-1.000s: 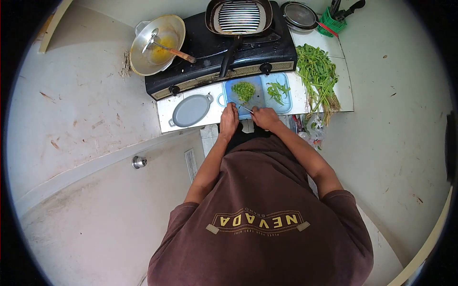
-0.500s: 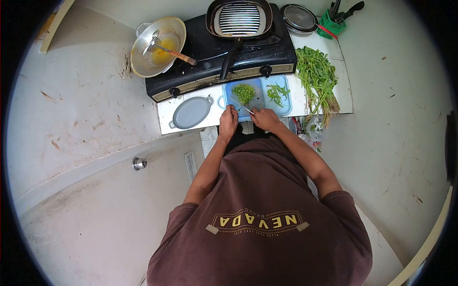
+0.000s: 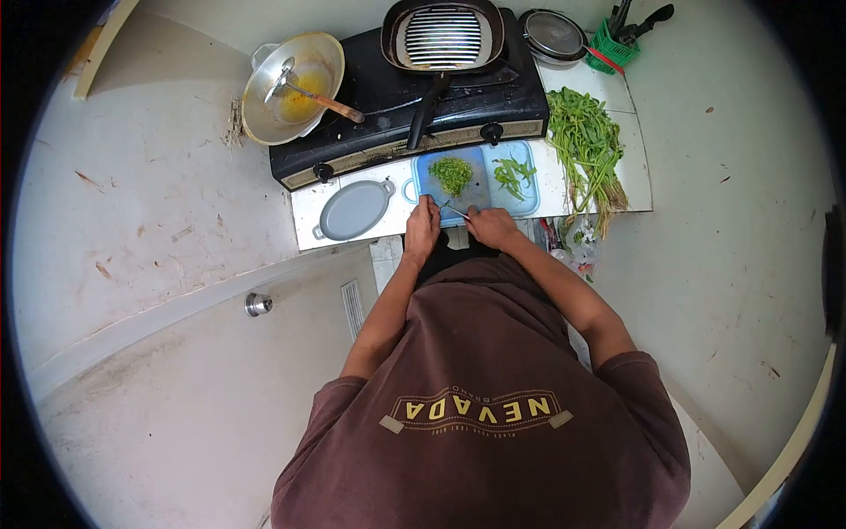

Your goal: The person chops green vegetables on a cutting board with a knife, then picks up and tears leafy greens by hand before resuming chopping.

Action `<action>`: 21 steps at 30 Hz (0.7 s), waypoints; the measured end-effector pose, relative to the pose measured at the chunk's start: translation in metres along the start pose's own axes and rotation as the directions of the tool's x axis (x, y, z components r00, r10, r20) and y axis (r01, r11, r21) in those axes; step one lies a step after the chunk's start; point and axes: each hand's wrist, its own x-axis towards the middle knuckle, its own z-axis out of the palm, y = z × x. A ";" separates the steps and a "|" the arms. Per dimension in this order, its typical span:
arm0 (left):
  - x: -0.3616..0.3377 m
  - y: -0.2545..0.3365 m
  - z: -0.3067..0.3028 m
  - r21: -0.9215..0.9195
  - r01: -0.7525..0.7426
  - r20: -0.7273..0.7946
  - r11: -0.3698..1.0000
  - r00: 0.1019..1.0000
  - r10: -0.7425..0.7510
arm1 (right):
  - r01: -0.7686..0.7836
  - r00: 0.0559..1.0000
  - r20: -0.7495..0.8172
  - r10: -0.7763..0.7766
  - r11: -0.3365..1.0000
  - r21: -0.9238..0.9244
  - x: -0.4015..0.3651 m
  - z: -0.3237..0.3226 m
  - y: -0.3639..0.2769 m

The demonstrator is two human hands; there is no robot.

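Head view: knife (image 3: 455, 210), thin blade, long axis slanting from upper left to lower right, across the lower edge of the board (image 3: 527, 201); right hand (image 3: 492, 227) just right of it, fingers clamped on the handle; left hand (image 3: 423, 225) just left of the tip, fingers curled together, what they pinch too small to tell; chopped greens (image 3: 453, 173) directly above the blade, uncut stalks (image 3: 511, 173) to their right; both forearms angled inward, wrists low at the surface (image 3: 552, 189) edge.
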 end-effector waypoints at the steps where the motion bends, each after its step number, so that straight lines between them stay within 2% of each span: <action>1: 0.001 -0.003 0.001 -0.004 0.000 0.004 1.000 1.000 0.000 | 0.001 1.000 -0.007 -0.001 1.000 -0.007 -0.001 0.000 0.001; 11: 0.001 -0.006 0.005 0.118 -0.112 -0.011 0.987 0.993 0.114 | -0.021 0.999 -0.031 0.021 1.000 -0.002 0.006 0.001 0.003; 14: 0.001 -0.008 0.006 0.107 -0.078 0.009 0.991 0.997 0.077 | -0.041 0.999 -0.034 0.041 0.999 0.017 0.006 -0.002 0.001; 17: 0.001 -0.009 0.005 0.118 -0.102 0.008 0.988 0.995 0.102 | -0.072 0.991 -0.105 0.077 0.996 0.050 0.009 0.000 0.007; 21: 0.000 -0.012 0.009 0.084 -0.084 -0.024 0.993 0.996 0.086 | -0.053 0.997 -0.061 0.054 0.998 0.014 0.002 -0.009 0.000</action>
